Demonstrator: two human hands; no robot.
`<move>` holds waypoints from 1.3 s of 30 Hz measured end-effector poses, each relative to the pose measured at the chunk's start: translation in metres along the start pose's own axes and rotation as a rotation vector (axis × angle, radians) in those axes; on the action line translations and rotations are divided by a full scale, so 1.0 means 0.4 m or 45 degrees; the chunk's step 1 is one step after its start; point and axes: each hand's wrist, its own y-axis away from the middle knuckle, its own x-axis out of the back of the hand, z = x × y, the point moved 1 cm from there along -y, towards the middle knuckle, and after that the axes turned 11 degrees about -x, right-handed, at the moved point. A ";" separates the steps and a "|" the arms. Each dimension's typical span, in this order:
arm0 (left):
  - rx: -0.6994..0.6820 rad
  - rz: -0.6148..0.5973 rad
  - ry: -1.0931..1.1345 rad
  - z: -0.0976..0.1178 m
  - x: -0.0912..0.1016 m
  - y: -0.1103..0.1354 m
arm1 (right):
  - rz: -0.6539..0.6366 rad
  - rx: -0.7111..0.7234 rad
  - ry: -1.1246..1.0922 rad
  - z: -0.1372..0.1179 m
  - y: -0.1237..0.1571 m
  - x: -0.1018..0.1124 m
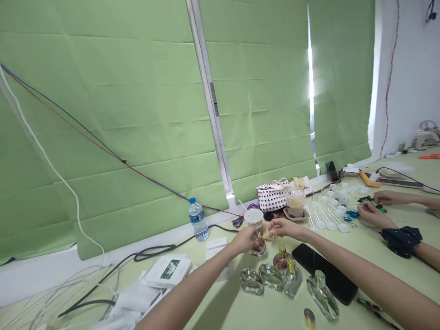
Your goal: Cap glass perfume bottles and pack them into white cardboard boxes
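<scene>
My left hand [246, 239] is closed round the top of a small glass perfume bottle [258, 248] with reddish contents. Just right of it, the fingers of my right hand [284, 227] are pinched together; a small gold-coloured bit shows under them, too small to name. Nearer me stand several more glass bottles: a clear one [251, 281], a green-tinted one [271, 276], a reddish one with a gold top [282, 259], a clear one with a gold top [292, 278] and a larger one with a pale green top [322, 295]. A loose gold cap [309, 318] is at the front.
A black phone [325, 272] lies under my right forearm. Behind my hands are a cup with a straw [254, 217], an iced drink [294, 204] and a patterned bag [273, 197]. A water bottle [198, 221] and white boxes [168, 270] are left. Another person's hands [374, 214] work at right.
</scene>
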 end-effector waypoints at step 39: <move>-0.174 -0.321 -0.249 0.172 -0.093 -0.099 | 0.055 -0.330 0.654 -0.046 0.163 -0.019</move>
